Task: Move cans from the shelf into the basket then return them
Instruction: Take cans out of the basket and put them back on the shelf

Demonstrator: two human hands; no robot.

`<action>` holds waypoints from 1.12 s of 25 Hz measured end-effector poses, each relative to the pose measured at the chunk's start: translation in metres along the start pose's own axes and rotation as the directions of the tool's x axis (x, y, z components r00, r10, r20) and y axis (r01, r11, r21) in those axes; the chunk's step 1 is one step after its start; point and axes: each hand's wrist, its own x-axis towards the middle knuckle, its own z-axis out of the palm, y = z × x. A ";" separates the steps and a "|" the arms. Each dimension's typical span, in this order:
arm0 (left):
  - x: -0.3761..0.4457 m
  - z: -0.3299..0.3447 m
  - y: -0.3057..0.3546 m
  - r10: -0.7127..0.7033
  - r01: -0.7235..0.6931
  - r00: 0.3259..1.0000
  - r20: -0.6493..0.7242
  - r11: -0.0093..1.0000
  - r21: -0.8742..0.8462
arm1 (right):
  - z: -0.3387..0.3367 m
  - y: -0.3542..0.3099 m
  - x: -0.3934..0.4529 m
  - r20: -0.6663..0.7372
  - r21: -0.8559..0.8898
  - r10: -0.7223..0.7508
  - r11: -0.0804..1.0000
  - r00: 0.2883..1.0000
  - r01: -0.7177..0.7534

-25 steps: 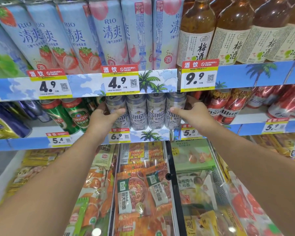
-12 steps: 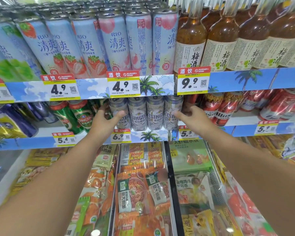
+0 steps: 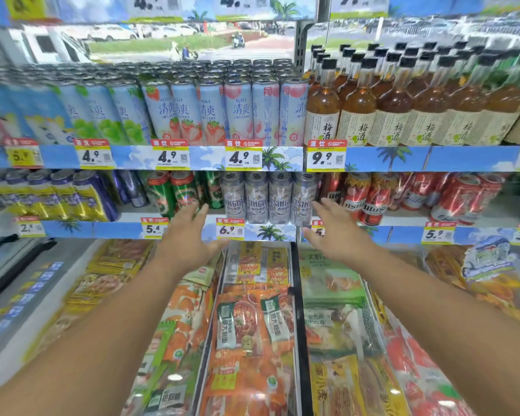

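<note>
Head view: both arms reach forward toward a store shelf [image 3: 168, 213]. Left hand [image 3: 189, 235] has straight, spread fingers and holds nothing; it sits in front of the shelf edge, just left of the 6.9 price tag [image 3: 230, 229]. Its fingertips are near the green cans [image 3: 174, 193]; contact can't be told. Right hand [image 3: 332, 228] is also flat with fingers extended and holds nothing, just right of the silver cans [image 3: 267, 198]. Its fingertips are close to the rightmost silver can; can't tell if they touch.

Four silver cans stand upright in a row at the front of the middle shelf, between the two hands, neither hand around them. Red cans [image 3: 370, 199] lie to the right on the same shelf, purple-and-yellow cans [image 3: 69, 196] to the far left.

On the upper shelf, tall pale blue cans [image 3: 210, 112] stand in rows on the left and amber bottles with black caps [image 3: 382, 109] on the right. Price tags read 4.9 and 9.9 along that shelf edge.

Below the shelves is a chest freezer with glass lids [image 3: 297, 325], packed with orange and green food packets [image 3: 246, 322]. Edges of the frame are blurred. No basket in frame.
</note>
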 end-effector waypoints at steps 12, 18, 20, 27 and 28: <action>-0.300 -0.053 -0.005 -0.045 0.047 0.994 -0.096 0.999 0.018 | 0.014 -0.072 -0.232 0.097 -0.018 -0.257 0.965 0.961 0.260; -0.439 -0.077 -0.040 -0.192 0.187 0.979 -0.075 0.980 -0.063 | 0.059 -0.157 -0.312 0.173 0.059 -0.398 0.917 0.901 0.394; -0.478 -0.074 -0.067 -0.262 0.254 0.964 -0.055 0.960 -0.113 | 0.083 -0.182 -0.337 0.191 0.058 -0.426 0.904 0.884 0.423; -0.608 -0.043 -0.178 -0.418 0.417 0.908 0.028 0.891 -0.179 | 0.175 -0.260 -0.427 0.309 0.100 -0.412 0.910 0.857 0.402; -0.626 -0.037 -0.190 -0.436 0.436 0.899 0.043 0.880 -0.187 | 0.189 -0.269 -0.440 0.327 0.099 -0.408 0.912 0.853 0.398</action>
